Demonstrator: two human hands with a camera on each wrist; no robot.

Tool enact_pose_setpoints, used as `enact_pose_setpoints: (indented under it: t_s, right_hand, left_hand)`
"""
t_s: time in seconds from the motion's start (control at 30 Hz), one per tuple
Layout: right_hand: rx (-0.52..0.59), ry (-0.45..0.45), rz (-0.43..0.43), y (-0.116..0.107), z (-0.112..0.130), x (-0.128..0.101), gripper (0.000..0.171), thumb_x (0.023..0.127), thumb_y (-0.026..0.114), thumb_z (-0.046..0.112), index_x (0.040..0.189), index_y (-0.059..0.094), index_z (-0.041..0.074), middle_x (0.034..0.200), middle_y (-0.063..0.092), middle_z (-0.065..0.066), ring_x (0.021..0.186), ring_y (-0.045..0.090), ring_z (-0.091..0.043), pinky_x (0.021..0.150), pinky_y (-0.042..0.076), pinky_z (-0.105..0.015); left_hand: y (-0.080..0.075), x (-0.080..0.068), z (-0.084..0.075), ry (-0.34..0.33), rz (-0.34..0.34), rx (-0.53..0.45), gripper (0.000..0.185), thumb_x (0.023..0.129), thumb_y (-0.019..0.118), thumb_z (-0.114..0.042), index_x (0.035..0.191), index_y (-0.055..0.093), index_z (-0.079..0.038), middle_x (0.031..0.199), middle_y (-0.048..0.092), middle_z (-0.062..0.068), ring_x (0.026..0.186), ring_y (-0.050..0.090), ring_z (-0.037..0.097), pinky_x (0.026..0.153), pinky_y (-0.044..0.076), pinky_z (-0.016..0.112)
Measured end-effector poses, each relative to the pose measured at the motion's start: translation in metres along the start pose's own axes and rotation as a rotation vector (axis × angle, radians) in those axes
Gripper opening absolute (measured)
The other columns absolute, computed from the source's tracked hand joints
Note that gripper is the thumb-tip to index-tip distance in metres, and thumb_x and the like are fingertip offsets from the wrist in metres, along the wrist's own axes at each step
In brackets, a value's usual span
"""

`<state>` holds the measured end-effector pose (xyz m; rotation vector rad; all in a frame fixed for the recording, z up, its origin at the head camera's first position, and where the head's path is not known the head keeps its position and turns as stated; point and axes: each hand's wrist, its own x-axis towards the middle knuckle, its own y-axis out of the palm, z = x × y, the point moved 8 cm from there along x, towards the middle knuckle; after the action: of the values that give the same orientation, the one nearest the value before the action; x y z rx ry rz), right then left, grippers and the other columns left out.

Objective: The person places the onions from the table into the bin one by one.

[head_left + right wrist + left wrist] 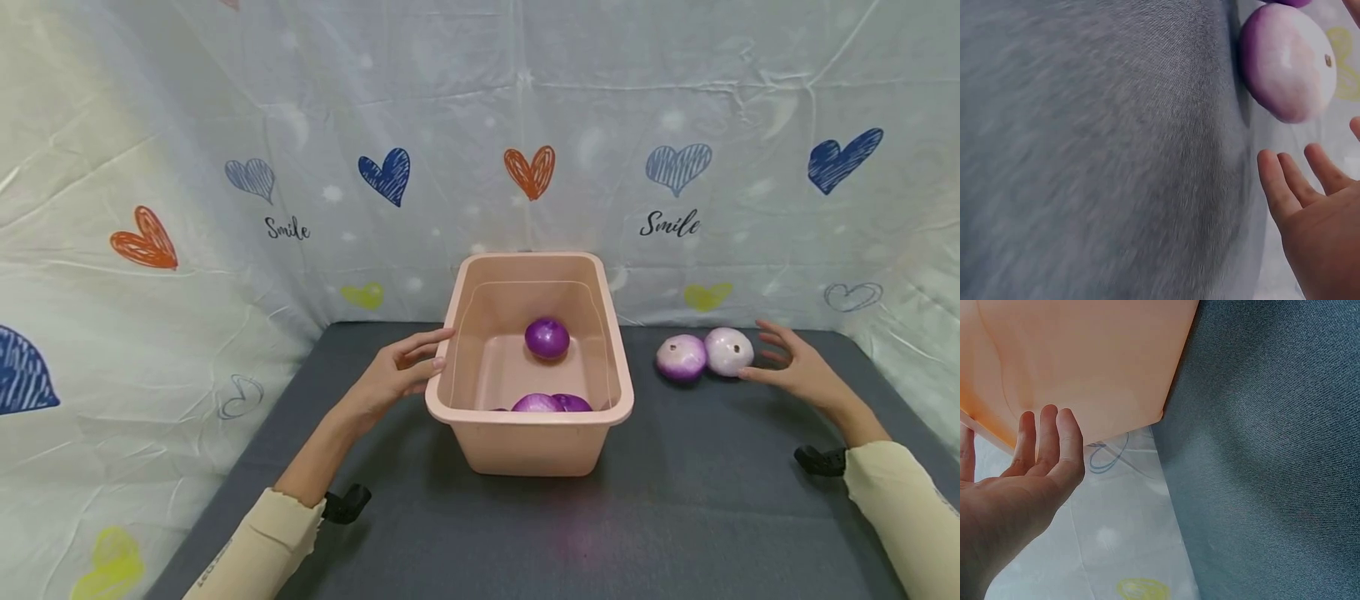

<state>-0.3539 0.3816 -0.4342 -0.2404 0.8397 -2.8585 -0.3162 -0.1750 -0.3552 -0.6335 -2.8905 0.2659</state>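
Observation:
A pink plastic tub (527,450) stands mid-table. One glossy purple onion (547,338) lies towards its far end, and several more, partly hidden by the near rim, lie at the near end, one a paler onion (537,403). My left hand (390,379) touches the tub's left rim with its fingers fairly straight; the left wrist view has this hand (1035,481) beside the tub wall. Right of the tub, two purple-and-white onions sit side by side: a left onion (681,358) and a right onion (728,352). Around the right onion's outer side, my right hand (806,375) spreads its fingers, holding nothing.
Dark grey cloth covers the table (675,517). Behind and to the left hangs a pale curtain (450,100) printed with hearts, close to the tub's far end. A black strap (820,461) is on the right wrist, another strap (347,504) on the left.

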Motion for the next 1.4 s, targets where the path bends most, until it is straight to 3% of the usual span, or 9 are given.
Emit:
enact_pose_setpoints:
  t_s: [0.33, 0.47, 0.6, 0.67, 0.77, 0.9, 1.0, 1.23, 1.4]
  right_hand:
    - [-0.046, -0.023, 0.018, 0.01, -0.004, 0.023, 0.1, 0.092, 0.078, 0.015, 0.163, 0.009, 0.003, 0.159, 0.013, -0.035, 0.139, 0.023, -0.06, 0.1, 0.035, -0.071]
    - [-0.066, -0.046, -0.007, 0.011, -0.001, 0.027, 0.092, 0.092, 0.08, 0.017, 0.161, 0.021, 0.0, 0.157, 0.023, -0.032, 0.132, 0.039, -0.055, 0.09, 0.052, -0.043]
    - [-0.067, -0.076, -0.031, 0.011, 0.003, 0.027, 0.083, 0.092, 0.08, 0.016, 0.156, 0.031, -0.004, 0.151, 0.032, -0.033, 0.123, 0.049, -0.05, 0.073, 0.05, -0.019]
    - [-0.069, -0.089, -0.043, 0.011, 0.005, 0.027, 0.08, 0.092, 0.08, 0.015, 0.154, 0.035, -0.006, 0.149, 0.035, -0.033, 0.119, 0.053, -0.045, 0.072, 0.05, -0.018]
    - [-0.063, -0.099, -0.054, 0.01, 0.007, 0.025, 0.077, 0.092, 0.08, 0.015, 0.152, 0.038, -0.006, 0.147, 0.039, -0.033, 0.11, 0.06, -0.022, 0.072, 0.052, -0.02]
    - [-0.05, -0.095, -0.065, 0.01, 0.007, 0.023, 0.075, 0.092, 0.079, 0.016, 0.153, 0.039, -0.005, 0.145, 0.041, -0.033, 0.098, 0.053, 0.005, 0.072, 0.052, -0.02]
    - [-0.061, -0.093, -0.076, 0.009, 0.007, 0.022, 0.074, 0.093, 0.079, 0.016, 0.152, 0.04, -0.004, 0.143, 0.043, -0.033, 0.097, 0.053, 0.004, 0.072, 0.052, -0.02]
    - [-0.096, -0.097, -0.089, 0.006, 0.007, 0.017, 0.073, 0.091, 0.08, 0.016, 0.15, 0.042, -0.005, 0.141, 0.045, -0.033, 0.11, 0.059, -0.035, 0.071, 0.051, -0.019]
    - [-0.068, -0.081, -0.087, -0.001, 0.008, 0.008, 0.073, 0.093, 0.079, 0.02, 0.151, 0.042, -0.001, 0.145, 0.042, -0.031, 0.108, 0.058, -0.013, 0.072, 0.051, -0.019]
  left_hand:
    - [0.001, 0.0, -0.002, 0.004, 0.011, 0.012, 0.054, 0.102, 0.066, -0.018, 0.154, 0.048, -0.015, 0.146, 0.05, 0.017, 0.128, 0.054, 0.033, 0.094, 0.053, 0.046]
    - [0.0, -0.001, -0.002, 0.001, 0.008, 0.012, 0.054, 0.102, 0.065, -0.017, 0.154, 0.048, -0.015, 0.146, 0.05, 0.017, 0.127, 0.055, 0.033, 0.094, 0.054, 0.046]
    - [0.0, -0.001, -0.002, 0.0, 0.006, 0.014, 0.055, 0.102, 0.066, -0.018, 0.154, 0.049, -0.015, 0.145, 0.05, 0.018, 0.127, 0.055, 0.033, 0.094, 0.054, 0.046]
    - [0.0, -0.002, -0.002, -0.001, 0.005, 0.011, 0.054, 0.102, 0.066, -0.018, 0.153, 0.049, -0.016, 0.145, 0.05, 0.017, 0.127, 0.055, 0.033, 0.094, 0.053, 0.047]
    - [0.0, -0.002, -0.001, -0.003, 0.004, 0.011, 0.054, 0.102, 0.066, -0.018, 0.154, 0.049, -0.015, 0.145, 0.05, 0.017, 0.128, 0.055, 0.033, 0.094, 0.053, 0.047]
    - [0.0, -0.002, -0.001, -0.006, 0.001, 0.008, 0.054, 0.102, 0.066, -0.019, 0.154, 0.048, -0.015, 0.145, 0.051, 0.017, 0.128, 0.055, 0.032, 0.094, 0.053, 0.046]
    - [0.0, -0.002, -0.001, -0.008, -0.002, 0.006, 0.055, 0.102, 0.066, -0.019, 0.154, 0.048, -0.016, 0.145, 0.051, 0.017, 0.128, 0.054, 0.032, 0.094, 0.053, 0.046]
    - [0.0, 0.0, -0.001, -0.006, 0.002, 0.017, 0.055, 0.102, 0.066, -0.02, 0.154, 0.049, -0.016, 0.145, 0.051, 0.017, 0.127, 0.055, 0.033, 0.093, 0.054, 0.046]
    - [-0.001, -0.001, -0.001, -0.013, 0.002, 0.019, 0.055, 0.101, 0.067, -0.021, 0.153, 0.049, -0.016, 0.146, 0.05, 0.016, 0.128, 0.054, 0.033, 0.096, 0.051, 0.05]
